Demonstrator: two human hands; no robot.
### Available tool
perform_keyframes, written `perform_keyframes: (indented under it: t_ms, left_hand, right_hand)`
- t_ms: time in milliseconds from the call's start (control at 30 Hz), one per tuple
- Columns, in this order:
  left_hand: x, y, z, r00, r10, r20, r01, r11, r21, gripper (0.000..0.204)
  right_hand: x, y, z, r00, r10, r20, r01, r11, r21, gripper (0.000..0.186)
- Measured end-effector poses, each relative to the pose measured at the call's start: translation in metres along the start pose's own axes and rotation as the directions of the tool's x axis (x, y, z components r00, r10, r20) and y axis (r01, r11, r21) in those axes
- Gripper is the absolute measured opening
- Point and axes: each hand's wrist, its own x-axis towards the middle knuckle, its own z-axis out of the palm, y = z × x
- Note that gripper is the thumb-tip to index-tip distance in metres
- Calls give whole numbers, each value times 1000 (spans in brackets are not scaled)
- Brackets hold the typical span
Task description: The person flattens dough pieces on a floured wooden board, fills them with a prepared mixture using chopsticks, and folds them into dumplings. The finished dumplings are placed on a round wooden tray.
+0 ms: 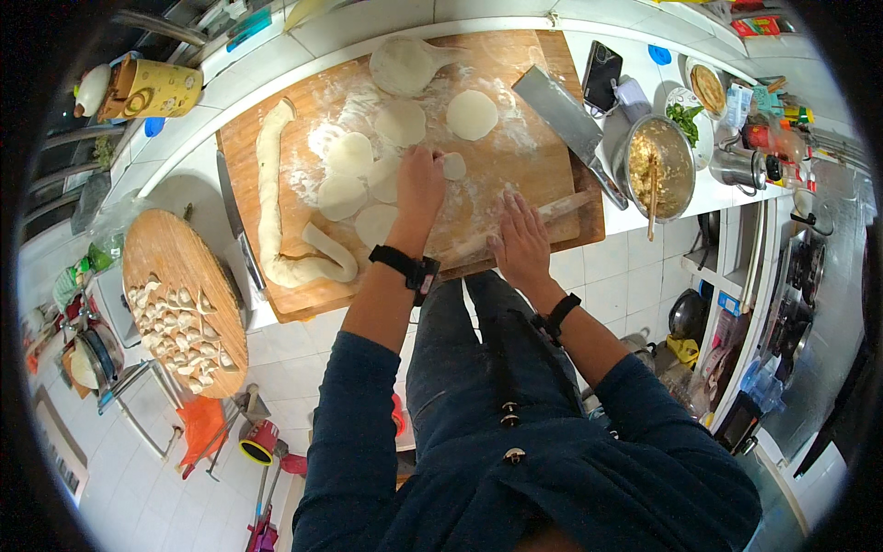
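Note:
On the floured wooden board [248, 166], my left hand [423, 184] is closed at the edge of a small dough disc [454, 166], apparently pinching it; the fingertips are partly hidden. My right hand [522, 237] lies flat over a wooden rolling pin [563, 206], its fingers stretched out past the pin. Several rolled dough wrappers, such as one white round [472, 115] and another round [349, 154], lie around and beyond my left hand. A long dough rope [270, 193] bends along the board's left side. At the back rests a larger floured round piece [403, 66] with a handle-like end.
A cleaver [561, 109] lies across the board's right edge, beside a metal bowl of filling [676, 175] with chopsticks. Beyond it are a phone [602, 75] and a plate of greens [685, 118]. To the left, a round wooden board [166, 241] carries several dumplings [179, 336].

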Motion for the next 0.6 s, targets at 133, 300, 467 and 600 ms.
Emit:
perform_keyframes:
  t_ms: [133,300,467,600]
  left_hand:
    - [-16,12,8,976,83,200,-104,990,97,17]
    - [-45,10,3,947,17,322,-60,990,126,23]
    - [-32,15,-5,943,-38,329,-16,987,160,21]
    - [-35,18,-18,955,-30,295,23,999,27,20]
  right_hand:
    - [11,3,8,996,-10,-86,12,1000,23,50]
    - [66,-4,11,996,22,-85,-25,999,-33,49]
    - [79,-11,-1,991,3,-131,-15,996,-92,49]
    - [53,-18,-17,991,99,86,-97,995,-31,49]
